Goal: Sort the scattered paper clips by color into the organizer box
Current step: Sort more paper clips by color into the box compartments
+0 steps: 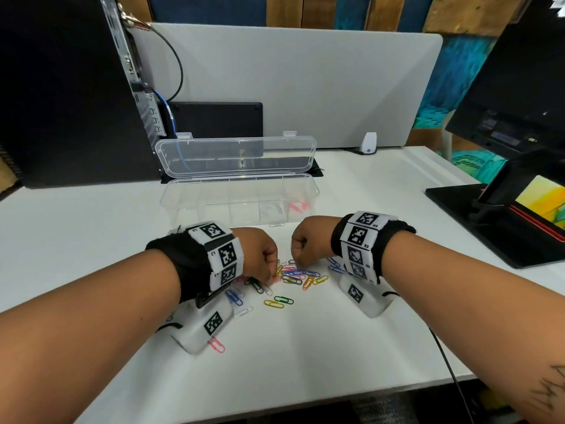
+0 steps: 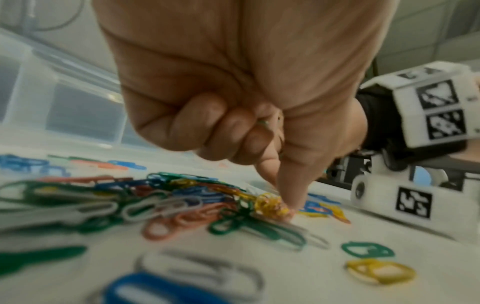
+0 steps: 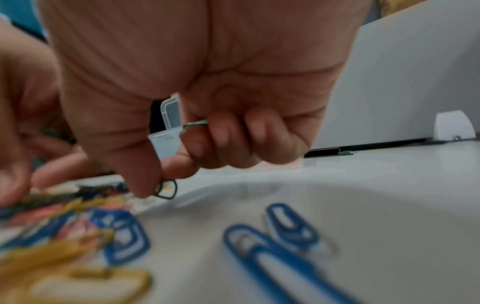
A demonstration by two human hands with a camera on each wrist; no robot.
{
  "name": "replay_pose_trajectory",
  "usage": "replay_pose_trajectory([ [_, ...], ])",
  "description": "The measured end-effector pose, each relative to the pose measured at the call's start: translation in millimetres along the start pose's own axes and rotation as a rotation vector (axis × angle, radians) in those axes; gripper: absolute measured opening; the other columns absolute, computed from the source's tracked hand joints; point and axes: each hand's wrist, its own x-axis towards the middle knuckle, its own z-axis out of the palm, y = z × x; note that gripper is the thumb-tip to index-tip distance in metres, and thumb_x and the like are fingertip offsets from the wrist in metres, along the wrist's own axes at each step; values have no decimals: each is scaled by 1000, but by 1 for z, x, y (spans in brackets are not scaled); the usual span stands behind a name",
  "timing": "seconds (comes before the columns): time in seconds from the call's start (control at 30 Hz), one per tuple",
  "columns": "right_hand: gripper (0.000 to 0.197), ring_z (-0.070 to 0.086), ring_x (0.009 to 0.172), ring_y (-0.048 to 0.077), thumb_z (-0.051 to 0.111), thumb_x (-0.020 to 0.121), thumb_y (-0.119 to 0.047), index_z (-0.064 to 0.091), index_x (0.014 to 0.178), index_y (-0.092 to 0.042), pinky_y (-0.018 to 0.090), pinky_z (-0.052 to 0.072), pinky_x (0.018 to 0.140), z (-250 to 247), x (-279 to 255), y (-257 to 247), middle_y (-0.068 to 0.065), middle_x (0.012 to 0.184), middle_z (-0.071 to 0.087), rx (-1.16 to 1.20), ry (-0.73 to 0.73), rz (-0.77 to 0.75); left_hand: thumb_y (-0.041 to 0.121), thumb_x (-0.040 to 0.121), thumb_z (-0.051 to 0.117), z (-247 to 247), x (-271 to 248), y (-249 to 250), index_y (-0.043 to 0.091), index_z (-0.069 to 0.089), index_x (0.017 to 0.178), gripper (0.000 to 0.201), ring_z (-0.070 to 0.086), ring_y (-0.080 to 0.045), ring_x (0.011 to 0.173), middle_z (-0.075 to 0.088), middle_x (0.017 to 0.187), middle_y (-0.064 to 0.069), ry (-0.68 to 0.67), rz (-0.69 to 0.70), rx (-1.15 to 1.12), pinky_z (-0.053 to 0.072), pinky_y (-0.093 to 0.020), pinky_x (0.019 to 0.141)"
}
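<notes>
A pile of coloured paper clips [image 1: 293, 275] lies on the white desk between my hands. The clear organizer box [image 1: 171, 194] stands open behind it, lid [image 1: 235, 154] up, with pink clips [image 1: 298, 206] in its right end compartment. My left hand [image 2: 283, 201] has its fingers curled round a green clip [image 2: 263, 123], while thumb and forefinger pinch down on a yellow clip [image 2: 270, 203] in the pile. My right hand [image 3: 158, 185] pinches a dark green clip [image 3: 167, 190] just above the desk and holds another green clip [image 3: 194, 123] in its curled fingers.
Loose clips lie nearer me: green [image 1: 283, 299], yellow [image 1: 273, 303], pink [image 1: 217, 344]. Two blue clips [image 3: 285, 236] sit under my right wrist. A computer tower [image 1: 61, 87] stands at left, a monitor base [image 1: 504, 215] at right, a grey divider [image 1: 305, 87] behind.
</notes>
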Motion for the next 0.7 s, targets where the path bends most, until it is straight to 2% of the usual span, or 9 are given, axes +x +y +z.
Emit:
replay_pose_trajectory([
  [0.07, 4, 52, 79, 12, 65, 82, -18, 63, 85, -19, 22, 44, 69, -4, -1, 2, -2, 86, 61, 63, 11, 15, 23, 79, 70, 1, -2, 7, 24, 65, 82, 6, 48, 4, 43, 52, 62, 13, 15, 27, 52, 37, -9, 46],
  [0.1, 4, 53, 78, 12, 66, 82, -19, 64, 85, -20, 23, 45, 72, -5, -1, 4, -3, 84, 62, 97, 7, 36, 24, 80, 70, 2, -2, 10, 22, 67, 92, 12, 47, 3, 49, 49, 63, 14, 14, 53, 87, 35, -9, 48],
  [0.13, 4, 52, 75, 11, 67, 81, -20, 65, 84, -21, 23, 45, 69, -6, -1, 6, -5, 79, 61, 132, -2, 60, 25, 81, 70, 3, -3, 14, 21, 68, 99, 19, 45, 1, 54, 47, 65, 14, -1, 78, 118, 33, -10, 50],
  [0.2, 5, 47, 64, 12, 68, 79, -21, 64, 76, -22, 22, 40, 57, -9, -2, 9, -6, 68, 56, 190, -30, 109, 25, 81, 70, 6, -3, 20, 20, 68, 104, 23, 44, -2, 59, 47, 66, 14, -52, 97, 153, 33, -12, 54],
  [0.3, 16, 40, 57, 15, 67, 79, -15, 60, 65, -20, 22, 34, 51, -13, -3, 14, -2, 59, 48, 263, -59, 152, 24, 79, 70, 11, -1, 24, 23, 68, 93, 14, 48, -3, 64, 52, 66, 13, -93, 96, 191, 37, -15, 58],
  [0.4, 19, 37, 57, 18, 66, 78, -14, 58, 61, -18, 23, 32, 50, -14, -4, 18, 1, 57, 45, 304, -58, 162, 22, 79, 68, 12, 0, 26, 25, 63, 78, 6, 50, -8, 68, 55, 66, 10, -111, 96, 226, 39, -17, 60],
  [0.6, 22, 37, 50, 15, 63, 80, -11, 56, 59, -16, 22, 33, 49, -14, -3, 20, 1, 54, 45, 366, -55, 148, 25, 79, 69, 14, 3, 27, 25, 64, 78, 5, 50, -6, 65, 56, 68, 9, -165, 79, 212, 38, -15, 57],
  [0.7, 22, 40, 50, 13, 60, 80, -2, 58, 61, -12, 20, 33, 46, -15, -1, 23, -1, 51, 52, 611, -2, 137, 28, 80, 69, 11, 2, 21, 25, 63, 79, 7, 46, -2, 56, 53, 63, 10, -171, 73, 127, 39, -11, 53],
])
